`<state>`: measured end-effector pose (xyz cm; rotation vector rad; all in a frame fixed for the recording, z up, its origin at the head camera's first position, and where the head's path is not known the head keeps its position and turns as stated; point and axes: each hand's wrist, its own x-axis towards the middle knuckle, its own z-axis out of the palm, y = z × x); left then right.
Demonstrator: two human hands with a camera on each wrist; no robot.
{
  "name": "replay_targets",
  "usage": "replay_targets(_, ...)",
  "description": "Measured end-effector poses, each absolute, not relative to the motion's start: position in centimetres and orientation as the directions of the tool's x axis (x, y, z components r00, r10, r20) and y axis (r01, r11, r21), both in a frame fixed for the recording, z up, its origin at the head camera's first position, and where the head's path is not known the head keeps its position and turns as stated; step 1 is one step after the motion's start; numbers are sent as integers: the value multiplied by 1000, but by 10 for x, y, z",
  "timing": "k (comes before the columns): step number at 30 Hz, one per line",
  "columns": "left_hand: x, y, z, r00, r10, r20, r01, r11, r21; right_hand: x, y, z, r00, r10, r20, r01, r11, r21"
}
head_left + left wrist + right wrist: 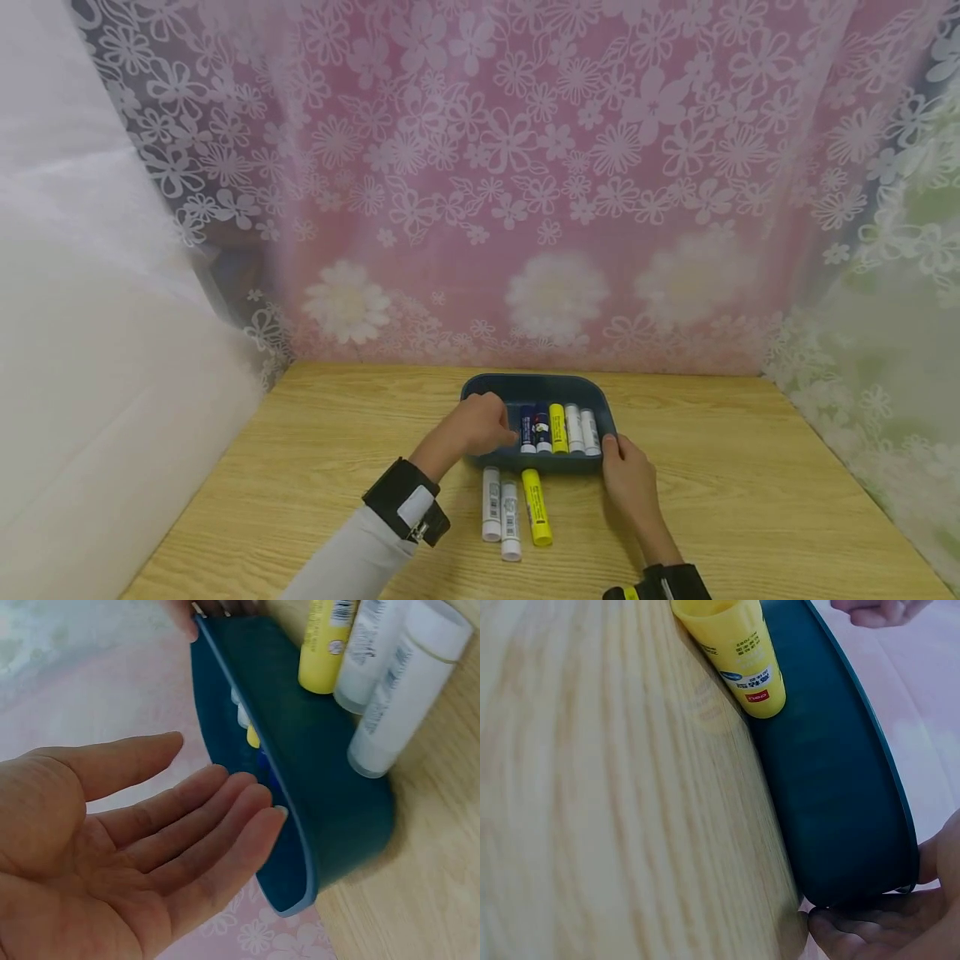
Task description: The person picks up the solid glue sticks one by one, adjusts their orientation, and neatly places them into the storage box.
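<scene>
A dark teal plastic tray (543,465) holds a row of glue sticks: two dark blue ones (528,427), a yellow one (558,427) and two white ones (574,427). My left hand (480,423) hovers over the tray's left part. In the left wrist view its fingers (202,840) are loosely extended and hold nothing. At the right front corner, my right hand (628,479) grips the tray, thumb at the rim and fingers beneath the corner. In front of the tray lie two white glue sticks (491,504) and a yellow glue stick (536,507).
The wood-grain table (337,500) extends around the tray on all sides. Behind it hangs a pink flowered curtain (450,250). A white sheet (97,375) closes the left side and a pale flowered sheet (885,375) the right.
</scene>
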<state>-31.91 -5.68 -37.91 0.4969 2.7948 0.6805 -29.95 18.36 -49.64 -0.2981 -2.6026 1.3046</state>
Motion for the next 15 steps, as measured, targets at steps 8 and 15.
replay_targets(8,-307,-58,-393,-925,347,-154,243,854,460,-301,185,-500,-957,274,92,85,570,-817)
replay_targets(15,-297,-58,-404,-941,286,-181,188,887,423,-302,185,-500,-957,273,97,82,579,-811)
